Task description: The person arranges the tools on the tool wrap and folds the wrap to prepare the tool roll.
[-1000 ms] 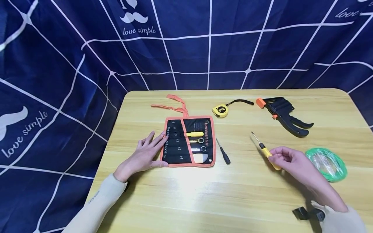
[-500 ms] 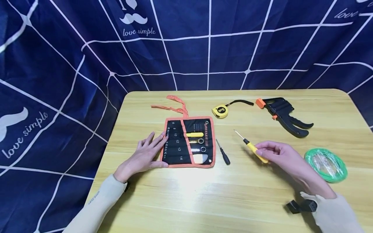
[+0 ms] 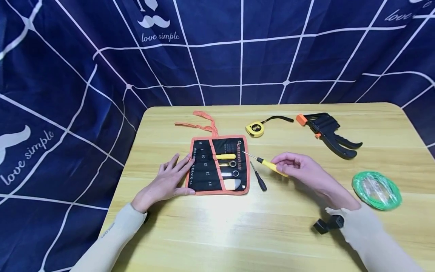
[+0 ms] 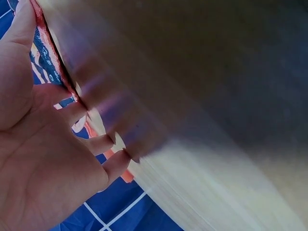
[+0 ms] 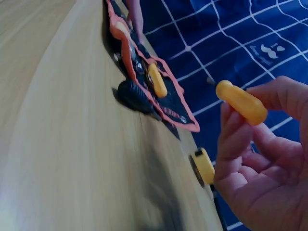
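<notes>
My right hand [image 3: 299, 168] pinches a screwdriver [image 3: 272, 166] by its yellow handle, thumb against fingers. Its metal shaft points left, and the tip overlaps the right edge of the tool pouch [image 3: 205, 175] in the head view. The pouch is black with orange trim and lies spread flat. Fingers straight and spread, my left hand [image 3: 168, 177] rests on the pouch's left edge. Pockets in the pouch hold a yellow-handled tool [image 3: 225, 156], two ring-ended wrenches, one of them a wrench [image 3: 231, 174] with a silver shaft, and a pale flat blade [image 3: 232, 184].
A small black screwdriver [image 3: 259, 179] lies just right of the pouch. Behind stand a yellow tape measure [image 3: 255, 129] with a black strap and a black clamp [image 3: 327, 132] with orange pads. A green wire coil [image 3: 376, 190] lies at the right. Blue patterned cloth [image 3: 217, 64] hangs behind the table.
My right hand has carried the yellow screwdriver leftward, from near the green coil to beside the pouch. My left hand keeps its place on the pouch's edge.
</notes>
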{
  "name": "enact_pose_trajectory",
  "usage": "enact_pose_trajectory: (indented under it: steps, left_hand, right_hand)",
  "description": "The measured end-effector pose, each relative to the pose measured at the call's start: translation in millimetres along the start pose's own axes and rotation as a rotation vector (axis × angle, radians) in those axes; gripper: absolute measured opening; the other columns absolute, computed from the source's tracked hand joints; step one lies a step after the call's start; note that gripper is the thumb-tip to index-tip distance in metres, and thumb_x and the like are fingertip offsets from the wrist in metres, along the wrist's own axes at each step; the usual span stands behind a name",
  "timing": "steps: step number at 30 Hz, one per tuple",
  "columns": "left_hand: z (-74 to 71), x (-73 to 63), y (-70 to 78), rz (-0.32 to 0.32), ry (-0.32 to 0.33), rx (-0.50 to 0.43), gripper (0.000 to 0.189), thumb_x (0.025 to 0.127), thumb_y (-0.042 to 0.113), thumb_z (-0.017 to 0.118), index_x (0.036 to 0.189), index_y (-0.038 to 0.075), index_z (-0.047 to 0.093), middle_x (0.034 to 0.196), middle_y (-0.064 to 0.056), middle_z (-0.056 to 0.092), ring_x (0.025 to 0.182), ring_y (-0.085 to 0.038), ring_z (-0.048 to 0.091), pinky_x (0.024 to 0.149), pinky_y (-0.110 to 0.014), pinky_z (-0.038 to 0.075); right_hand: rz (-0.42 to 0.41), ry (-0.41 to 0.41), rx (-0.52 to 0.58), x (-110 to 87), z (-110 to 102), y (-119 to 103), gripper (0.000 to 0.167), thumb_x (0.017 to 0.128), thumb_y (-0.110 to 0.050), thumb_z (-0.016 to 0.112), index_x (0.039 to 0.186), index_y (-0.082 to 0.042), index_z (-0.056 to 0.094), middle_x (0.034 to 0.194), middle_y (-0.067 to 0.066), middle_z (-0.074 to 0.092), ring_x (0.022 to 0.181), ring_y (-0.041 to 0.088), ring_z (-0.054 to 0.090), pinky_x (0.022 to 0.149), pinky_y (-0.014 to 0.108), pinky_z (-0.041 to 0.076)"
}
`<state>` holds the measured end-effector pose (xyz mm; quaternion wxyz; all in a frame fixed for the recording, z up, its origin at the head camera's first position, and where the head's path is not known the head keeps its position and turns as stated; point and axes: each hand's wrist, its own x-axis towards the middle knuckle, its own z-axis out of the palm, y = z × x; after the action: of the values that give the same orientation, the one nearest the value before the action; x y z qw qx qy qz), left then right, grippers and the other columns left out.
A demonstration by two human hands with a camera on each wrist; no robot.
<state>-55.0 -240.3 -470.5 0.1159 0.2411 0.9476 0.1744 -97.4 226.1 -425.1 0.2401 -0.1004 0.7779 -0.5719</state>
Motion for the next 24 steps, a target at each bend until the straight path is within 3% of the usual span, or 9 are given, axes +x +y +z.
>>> enact_pose_trajectory:
  steps: [6, 11, 19, 24]
  left_hand:
    - [2.0, 0.6, -2.7, 0.012, 0.0, -0.002, 0.105, 0.096, 0.061, 0.077, 0.173, 0.006, 0.03, 0.179, -0.016, 0.023, 0.161, -0.054, 0.012, 0.109, -0.073, 0.028]
    - [3.0, -0.4, -4.9, 0.024, 0.02, -0.008, 0.106, 0.096, 0.064, 0.076, 0.172, 0.006, 0.031, 0.179, -0.017, 0.025, 0.16, -0.056, 0.013, 0.109, -0.073, 0.027]
    - [-0.9, 0.7, -2.2, -0.007, -0.015, 0.012, 0.105, 0.096, 0.058, 0.079, 0.174, 0.008, 0.029, 0.18, -0.013, 0.021, 0.162, -0.053, 0.012, 0.111, -0.071, 0.027]
    - [1.5, 0.4, -4.2, 0.01, 0.001, -0.003, 0.106, 0.096, 0.06, 0.078, 0.173, 0.008, 0.029, 0.18, -0.015, 0.022, 0.161, -0.054, 0.012, 0.11, -0.072, 0.027]
  right_hand:
    - [0.001, 0.032, -0.029, 25.3, 12, 0, 0.027, 0.108, -0.017, 0.071, 0.129, 0.001, 0.072, 0.103, 0.018, 0.074, 0.08, 0.025, 0.065, 0.067, 0.033, 0.052]
    - [0.01, 0.0, -0.04, 43.2, 21, -4, 0.025, 0.108, -0.015, 0.071, 0.127, 0.001, 0.073, 0.1, 0.022, 0.071, 0.079, 0.028, 0.064, 0.064, 0.032, 0.051]
    - [0.001, -0.025, -0.045, 69.1, 37, -12, 0.024, 0.11, -0.015, 0.068, 0.125, 0.003, 0.073, 0.097, 0.017, 0.071, 0.079, 0.022, 0.061, 0.064, 0.03, 0.05]
    - [-0.001, -0.03, -0.045, 84.2, 47, -16, 0.025, 0.112, -0.012, 0.062, 0.129, 0.004, 0.072, 0.099, 0.017, 0.073, 0.084, 0.021, 0.064, 0.067, 0.027, 0.05]
